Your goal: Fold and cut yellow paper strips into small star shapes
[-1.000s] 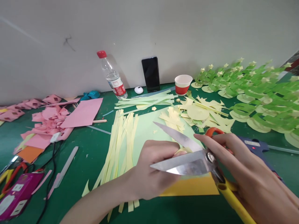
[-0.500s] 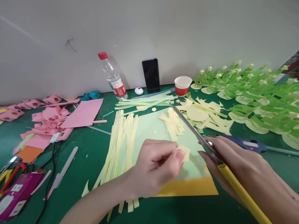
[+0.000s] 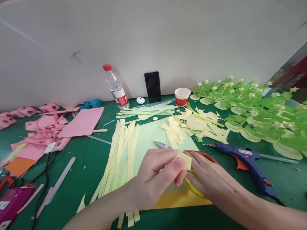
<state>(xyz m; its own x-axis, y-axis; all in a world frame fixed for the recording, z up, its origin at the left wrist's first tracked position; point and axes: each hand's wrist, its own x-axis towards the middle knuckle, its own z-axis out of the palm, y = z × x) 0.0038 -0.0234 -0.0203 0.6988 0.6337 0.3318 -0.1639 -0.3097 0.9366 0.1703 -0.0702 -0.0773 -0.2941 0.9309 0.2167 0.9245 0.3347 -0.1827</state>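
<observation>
My left hand (image 3: 153, 180) is closed, pinching a small pale yellow paper piece (image 3: 185, 160) between thumb and fingers. My right hand (image 3: 211, 180) lies beside it with fingers stretched toward the piece, their tips hidden behind my left thumb. Under the right hand the scissors (image 3: 163, 145) lie on the light green sheet (image 3: 148, 135), blades closed and pointing left. Their red and yellow handles show around my fingers.
Long yellow strips (image 3: 122, 150) lie to the left, and a blue glue gun (image 3: 244, 159) to the right. Green paper trees (image 3: 259, 108) fill the right. A bottle (image 3: 116, 88), phone (image 3: 153, 86) and cup (image 3: 182, 95) stand by the wall. Pink paper (image 3: 81, 121) and cables are at left.
My right hand lowered the scissors from the air onto the green sheet and let go. It then moved in toward the yellow piece in my left hand.
</observation>
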